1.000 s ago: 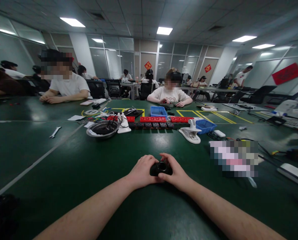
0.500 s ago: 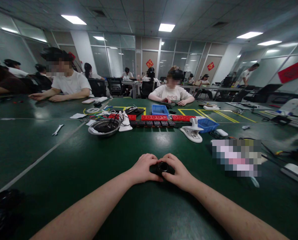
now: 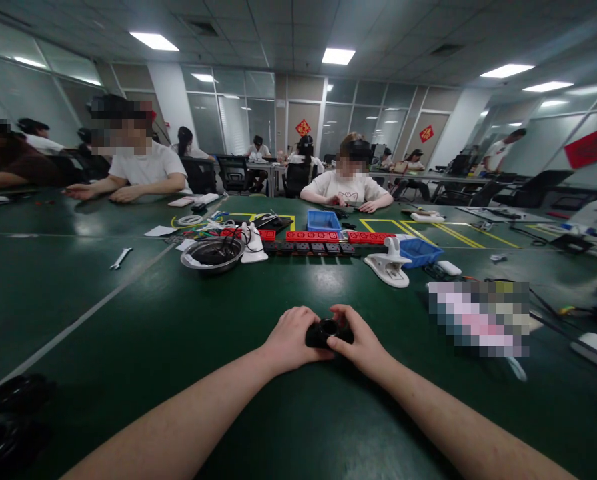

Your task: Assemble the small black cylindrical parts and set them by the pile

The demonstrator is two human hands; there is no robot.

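Note:
A small black part with a glossy round collar lies on the green table between my hands; its exact kind is unclear. My left hand grips its left side, with fingertips behind and thumb in front. From the right, my right hand curls around it, the thumb against the front of the collar and the index finger arched behind. The part's underside is hidden.
Ahead stand a steel bowl, white clip stands, red power strips and blue trays. A wrench lies left. Shiny black round parts sit near left. Co-workers sit across the table.
My right index finger has lifted and opened slightly away from the collar, showing more of it. My left hand still grips the part. The whole view has shifted a little.

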